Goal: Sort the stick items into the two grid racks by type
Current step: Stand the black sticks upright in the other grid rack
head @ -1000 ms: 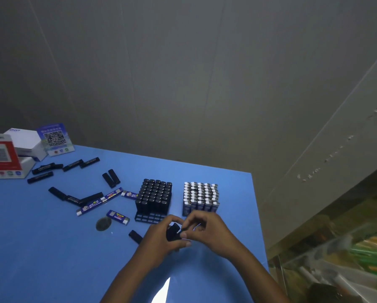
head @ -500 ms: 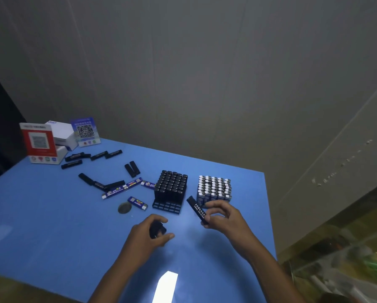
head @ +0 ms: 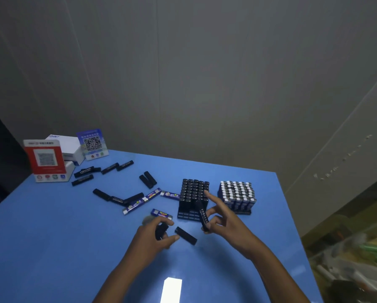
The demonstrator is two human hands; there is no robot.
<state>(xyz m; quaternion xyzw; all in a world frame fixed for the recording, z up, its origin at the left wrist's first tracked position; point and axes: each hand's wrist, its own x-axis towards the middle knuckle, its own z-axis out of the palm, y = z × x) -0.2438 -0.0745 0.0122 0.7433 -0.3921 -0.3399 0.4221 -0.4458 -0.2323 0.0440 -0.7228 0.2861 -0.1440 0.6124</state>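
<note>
Two hands busy: right hand [head: 224,219] pinches black stick [head: 203,216], near-upright, just before black rack [head: 193,199]; left hand [head: 154,237] grips another stick.

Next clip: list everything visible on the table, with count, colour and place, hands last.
Table: one, blue, fills lower frame.
Black rack: one, full of black sticks, centre.
Second rack: one, holding blue-and-white sticks, right of the black rack.
Loose black sticks: about ten, scattered left and centre.
Loose blue sticks: about four, left of the black rack.
QR signs: two, red and blue, far left.
White box: one, behind the signs.
Left hand: holds a black stick.
Right hand: pinches a black stick.
</note>
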